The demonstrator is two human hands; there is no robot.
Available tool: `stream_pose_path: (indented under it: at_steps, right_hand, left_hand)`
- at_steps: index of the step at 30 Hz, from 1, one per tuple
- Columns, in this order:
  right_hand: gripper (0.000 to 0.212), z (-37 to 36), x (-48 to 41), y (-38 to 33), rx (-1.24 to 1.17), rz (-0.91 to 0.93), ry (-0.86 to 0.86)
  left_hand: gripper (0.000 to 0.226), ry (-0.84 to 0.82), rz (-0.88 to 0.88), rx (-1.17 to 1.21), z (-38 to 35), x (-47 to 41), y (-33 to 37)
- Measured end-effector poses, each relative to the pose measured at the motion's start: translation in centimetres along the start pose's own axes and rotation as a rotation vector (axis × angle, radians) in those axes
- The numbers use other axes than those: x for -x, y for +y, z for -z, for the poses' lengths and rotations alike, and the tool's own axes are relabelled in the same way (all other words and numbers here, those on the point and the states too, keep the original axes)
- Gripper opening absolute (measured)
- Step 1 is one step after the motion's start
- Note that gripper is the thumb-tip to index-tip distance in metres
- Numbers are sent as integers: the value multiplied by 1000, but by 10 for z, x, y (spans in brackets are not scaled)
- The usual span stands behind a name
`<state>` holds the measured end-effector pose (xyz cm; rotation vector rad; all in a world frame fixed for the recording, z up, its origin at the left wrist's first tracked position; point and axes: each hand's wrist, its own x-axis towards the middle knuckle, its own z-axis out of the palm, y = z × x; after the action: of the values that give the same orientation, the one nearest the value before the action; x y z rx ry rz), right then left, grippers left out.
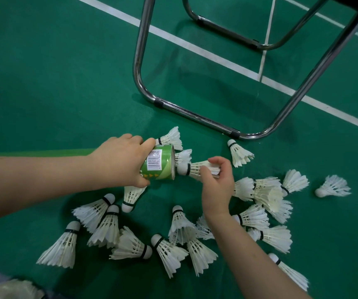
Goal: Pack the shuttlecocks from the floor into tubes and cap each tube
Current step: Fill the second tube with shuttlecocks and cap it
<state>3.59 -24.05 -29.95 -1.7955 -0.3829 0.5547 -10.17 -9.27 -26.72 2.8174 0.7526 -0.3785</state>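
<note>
Green court floor (44, 72) w/ white lines (173, 37); chrome chair frame (139, 67) stands beyond both hands. L hand (122, 160) grips a green tube (160, 167) near its open end, fingers curled over the top, thumb under; the tube lies roughly level, barcode up, mouth facing the R hand, its body running back along the L forearm. R hand (214, 186) pinches one shuttlecock (197, 168) by the feather skirt btwn thumb and curled fingers, cork end pointing at the tube mouth and right at the rim. Inside of the tube is not visible, so can't tell what's in it. Loose shuttlecocks lie on the floor: two just behind the tube (171, 138), one beyond the R hand near the chair foot (239, 154), a bunch under the L forearm (100, 214), more around the R wrist and forearm (182, 225), a cluster to the right of the R hand (266, 195), and a single one furthest right (333, 187). Blurry white feathers sit at the bottom-L corner (11, 288); can't tell more.
</note>
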Motion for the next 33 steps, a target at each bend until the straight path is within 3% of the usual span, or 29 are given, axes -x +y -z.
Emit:
stream_pose_path:
  at_steps: [7, 11, 16, 22, 24, 28, 33]
  right_hand:
    - [21, -5, 12, -15, 67, 240, -267]
    - [35, -8, 17, -21, 62, 196, -528]
    - [35, -5, 22, -12, -113, 165, -313]
    - [22, -4, 33, -12, 91, 181, -587]
    - [20, -4, 33, -14, 121, 142, -636]
    - [42, -2, 30, -14, 73, -130, -851]
    - [40, 1, 16, -27, 95, -305, -1111]
  left_hand:
    - [66, -13, -9, 0, -3, 6, 4]
    - [69, -13, -13, 14, 1, 8, 9]
    - [67, -2, -18, 17, 7, 8, 14]
    - [67, 22, -33, -6, 9, 9, 22]
    - [66, 28, -53, -25, 8, 10, 26]
    - [67, -4, -89, -80, 5, 14, 30]
    - [78, -78, -123, -127, 2, 14, 40]
